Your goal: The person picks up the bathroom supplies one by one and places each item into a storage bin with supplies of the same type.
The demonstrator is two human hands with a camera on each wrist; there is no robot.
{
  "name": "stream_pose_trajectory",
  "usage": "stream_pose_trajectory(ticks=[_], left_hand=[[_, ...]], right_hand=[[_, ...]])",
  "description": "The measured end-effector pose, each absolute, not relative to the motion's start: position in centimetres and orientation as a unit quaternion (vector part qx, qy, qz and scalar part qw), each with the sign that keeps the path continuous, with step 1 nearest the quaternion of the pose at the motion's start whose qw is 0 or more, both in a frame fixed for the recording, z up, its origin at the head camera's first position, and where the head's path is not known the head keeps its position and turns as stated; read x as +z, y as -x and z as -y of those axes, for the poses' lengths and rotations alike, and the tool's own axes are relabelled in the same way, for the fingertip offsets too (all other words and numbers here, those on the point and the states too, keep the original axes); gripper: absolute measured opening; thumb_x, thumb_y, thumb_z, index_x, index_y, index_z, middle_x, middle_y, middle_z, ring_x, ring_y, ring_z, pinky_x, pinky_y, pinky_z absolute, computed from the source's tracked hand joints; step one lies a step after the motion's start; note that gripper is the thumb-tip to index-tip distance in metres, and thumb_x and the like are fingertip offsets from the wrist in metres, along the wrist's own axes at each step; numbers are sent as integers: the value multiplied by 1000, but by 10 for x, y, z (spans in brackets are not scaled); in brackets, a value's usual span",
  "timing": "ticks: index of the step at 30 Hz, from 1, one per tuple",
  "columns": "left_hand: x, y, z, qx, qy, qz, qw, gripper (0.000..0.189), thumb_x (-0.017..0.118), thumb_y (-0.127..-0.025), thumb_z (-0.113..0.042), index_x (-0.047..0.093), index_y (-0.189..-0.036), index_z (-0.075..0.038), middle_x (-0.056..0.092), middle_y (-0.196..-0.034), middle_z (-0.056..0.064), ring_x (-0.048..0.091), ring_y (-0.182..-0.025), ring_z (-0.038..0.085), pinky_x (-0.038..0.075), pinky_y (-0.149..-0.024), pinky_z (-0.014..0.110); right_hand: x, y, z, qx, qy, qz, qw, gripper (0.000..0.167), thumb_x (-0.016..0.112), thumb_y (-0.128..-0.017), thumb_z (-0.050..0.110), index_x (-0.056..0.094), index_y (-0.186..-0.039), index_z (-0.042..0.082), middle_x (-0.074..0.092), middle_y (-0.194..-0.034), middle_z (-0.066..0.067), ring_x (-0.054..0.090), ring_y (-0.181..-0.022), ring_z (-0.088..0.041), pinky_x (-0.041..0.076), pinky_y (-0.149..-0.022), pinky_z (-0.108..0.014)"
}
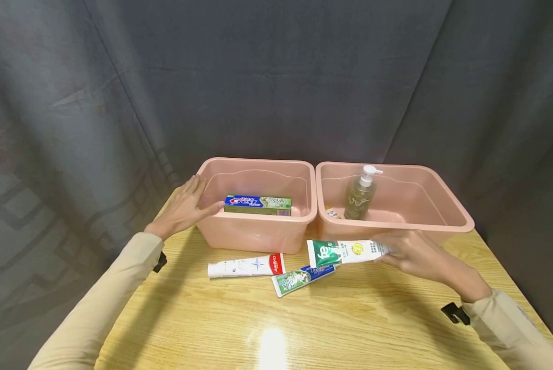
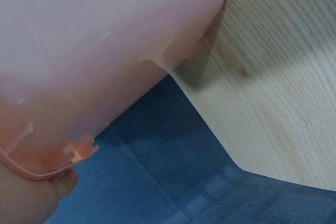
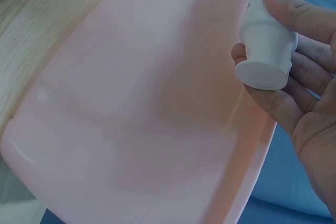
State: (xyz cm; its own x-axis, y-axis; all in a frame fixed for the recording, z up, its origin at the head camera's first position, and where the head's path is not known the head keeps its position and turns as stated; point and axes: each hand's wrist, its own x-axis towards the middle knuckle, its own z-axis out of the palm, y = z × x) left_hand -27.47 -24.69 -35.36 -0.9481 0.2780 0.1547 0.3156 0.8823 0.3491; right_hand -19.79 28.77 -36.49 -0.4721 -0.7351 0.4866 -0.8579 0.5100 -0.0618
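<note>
Right grip point(image 1: 417, 257), lower right, pinches a white-and-green plastic tube point(image 1: 350, 252).
Left grip point(image 1: 179, 209), centre left, rests spread on a pink rectangular plastic bin point(image 1: 253, 234).

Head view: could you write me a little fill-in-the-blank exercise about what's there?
The green-and-white tube is in the person's ____ hand.
The blue-and-green box lies in the ____ pink bin.
Exactly ____ tubes lie on the table.
On the Colgate tube, the brand name's background is ____.

Missing words: right; left; two; red.
</note>
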Motion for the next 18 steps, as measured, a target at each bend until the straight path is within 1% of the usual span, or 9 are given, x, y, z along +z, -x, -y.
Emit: stream_pose_trajectory(ticks=[1,3,5,7,8,12,14,15,18], left_hand=[[-353,275,247,-188,153,969,49,102,46,-91,-70,12,-157,0,0,-163,23,-2,-150,36,5,-117,57],[-354,275,247,-189,153,969,48,102,46,-91,-70,12,-157,0,-1,-163,23,-3,-150,36,5,-117,57],[-354,275,247,-189,152,969,46,102,46,-92,-70,11,-157,0,-1,-163,22,-3,-150,36,4,-117,56],[-354,275,248,-189,152,969,46,102,46,-92,-70,11,-157,0,-1,-163,22,-3,-150,36,4,-117,57],[-354,275,248,-189,152,969,46,102,45,-92,-70,11,-157,0,-1,-163,22,-3,-150,36,4,-117,57],[-355,275,248,-190,151,969,44,102,45,-91,-71,10,-157,-1,-2,-163,22,-4,-150,36,3,-117,57],[-355,275,248,-190,150,969,43,103,45,-91,-71,10,-157,-1,-2,-163,21,-4,-150,35,3,-117,57],[-355,275,248,-190,150,969,44,103,45,-91,-71,10,-157,-1,-2,-163,21,-4,-150,35,3,-117,57],[-355,275,248,-190,151,969,46,102,45,-91,-71,10,-157,-1,-2,-163,21,-4,-150,36,4,-117,58]], right_hand=[[-365,198,-287,150,-470,845,206,48,70,-90,44,73,-110,0,72,-102,-12,66,-77,-11,56,-61,-29],[-364,198,-287,151,-467,846,210,49,72,-88,45,72,-111,1,70,-105,-13,66,-80,-13,56,-62,-31],[-363,198,-286,153,-466,846,210,46,85,-77,29,72,-110,0,70,-104,-13,66,-80,-13,56,-61,-31],[-361,197,-285,153,-466,845,212,47,89,-66,15,73,-108,0,71,-101,-12,66,-77,-12,56,-60,-30],[-361,197,-285,153,-468,844,213,49,89,-62,9,73,-108,0,71,-100,-12,67,-77,-13,56,-60,-30],[-356,196,-285,156,-472,841,213,49,87,-64,10,73,-110,0,73,-99,-12,68,-72,-13,55,-58,-25],[-353,195,-286,158,-471,841,214,43,84,-76,22,73,-111,-1,74,-99,-13,70,-72,-16,55,-58,-25],[-351,195,-286,159,-470,842,213,42,82,-78,23,73,-112,-1,74,-99,-13,70,-72,-16,55,-58,-24],[-347,193,-285,158,-467,844,214,43,82,-79,23,72,-111,-3,74,-98,-15,71,-73,-20,55,-58,-24]])
